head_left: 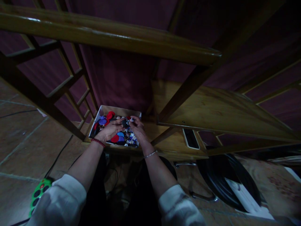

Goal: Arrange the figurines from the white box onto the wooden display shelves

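Note:
An open box (138, 114) full of small coloured pieces stands on a wooden shelf, and both my hands are over it. My left hand (112, 129) reaches in from the left, its fingers stretched toward a small dark piece (125, 123) near the middle. From the right, my right hand (137, 127) bends its fingers round the same spot, pressed on something small that I cannot make out. Red pieces (110, 116) and a blue round piece (102, 121) lie at the box's left. Near the front are a red disc (115, 138) and a blue disc (120, 137).
A phone-like object with a pale rim (191, 138) lies on the shelf to the right. A wooden rail (105, 31) crosses above my hands, and a slanted board (199, 103) stands at right. A green power strip (39, 194) and cables are on the tiled floor at left.

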Tool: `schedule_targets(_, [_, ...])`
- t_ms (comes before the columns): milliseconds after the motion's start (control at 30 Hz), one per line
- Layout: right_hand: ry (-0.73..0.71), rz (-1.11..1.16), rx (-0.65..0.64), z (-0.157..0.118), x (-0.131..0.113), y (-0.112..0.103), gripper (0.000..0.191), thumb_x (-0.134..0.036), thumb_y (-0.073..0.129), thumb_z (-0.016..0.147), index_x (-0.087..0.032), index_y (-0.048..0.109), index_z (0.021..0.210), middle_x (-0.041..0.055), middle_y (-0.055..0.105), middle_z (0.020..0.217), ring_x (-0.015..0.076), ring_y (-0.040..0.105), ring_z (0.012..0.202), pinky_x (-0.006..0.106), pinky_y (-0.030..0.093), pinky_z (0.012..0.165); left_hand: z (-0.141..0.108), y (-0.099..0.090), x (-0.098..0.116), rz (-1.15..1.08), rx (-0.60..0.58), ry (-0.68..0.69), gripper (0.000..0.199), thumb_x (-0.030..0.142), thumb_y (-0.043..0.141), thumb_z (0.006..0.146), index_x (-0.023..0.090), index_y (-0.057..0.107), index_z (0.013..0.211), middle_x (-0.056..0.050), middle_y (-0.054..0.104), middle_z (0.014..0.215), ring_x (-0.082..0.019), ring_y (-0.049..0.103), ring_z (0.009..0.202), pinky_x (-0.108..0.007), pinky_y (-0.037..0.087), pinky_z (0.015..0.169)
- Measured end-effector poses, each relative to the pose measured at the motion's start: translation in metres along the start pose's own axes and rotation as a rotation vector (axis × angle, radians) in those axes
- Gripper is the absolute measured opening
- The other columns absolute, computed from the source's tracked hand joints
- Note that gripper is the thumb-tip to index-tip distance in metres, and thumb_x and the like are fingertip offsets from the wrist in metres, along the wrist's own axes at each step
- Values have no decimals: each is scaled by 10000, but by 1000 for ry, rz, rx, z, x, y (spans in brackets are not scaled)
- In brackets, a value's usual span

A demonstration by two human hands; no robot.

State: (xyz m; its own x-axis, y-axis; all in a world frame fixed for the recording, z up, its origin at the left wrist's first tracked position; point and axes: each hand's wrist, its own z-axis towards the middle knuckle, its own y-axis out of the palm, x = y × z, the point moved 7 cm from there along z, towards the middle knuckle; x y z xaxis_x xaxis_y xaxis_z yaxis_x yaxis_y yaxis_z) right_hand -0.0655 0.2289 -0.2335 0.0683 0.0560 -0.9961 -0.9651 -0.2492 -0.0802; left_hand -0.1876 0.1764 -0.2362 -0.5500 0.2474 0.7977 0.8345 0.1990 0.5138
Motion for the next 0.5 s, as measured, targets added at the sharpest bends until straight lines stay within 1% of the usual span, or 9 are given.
schedule_targets(100, [-6,-1,-6,0,1,1,361,-311,549,717,-237,543,1071,15,623,935,150,576,847,284,482,732,1,-2,-1,-3,-2,-2,364,-44,558,676,131,644,983,-79,621,1050,-143,600,894,-257,499,789])
schedule_targets(200, [-12,15,-19,1,2,2,345,-323,555,713,-231,563,1045,23,623,959,156,575,871,291,481,748,2,-3,0,8,3,3,367,-29,567,682,126,638,1007,-84,624,1033,-142,607,875,-259,501,788])
schedule_targets(367, [7,19,-29,1,6,3,322,-337,563,707,-229,584,1010,19,636,917,157,585,832,297,489,725,0,-2,0,39,26,-29,375,-28,564,687,123,634,1023,-88,623,1021,-136,612,847,-270,503,793])
schedule_targets(500, [23,6,-6,1,5,2,311,-319,574,692,-225,587,988,16,641,893,156,588,808,295,489,715,-3,0,2,60,35,-27,387,-40,569,677,128,635,1020,-81,622,1015,-123,613,812,-253,515,749])
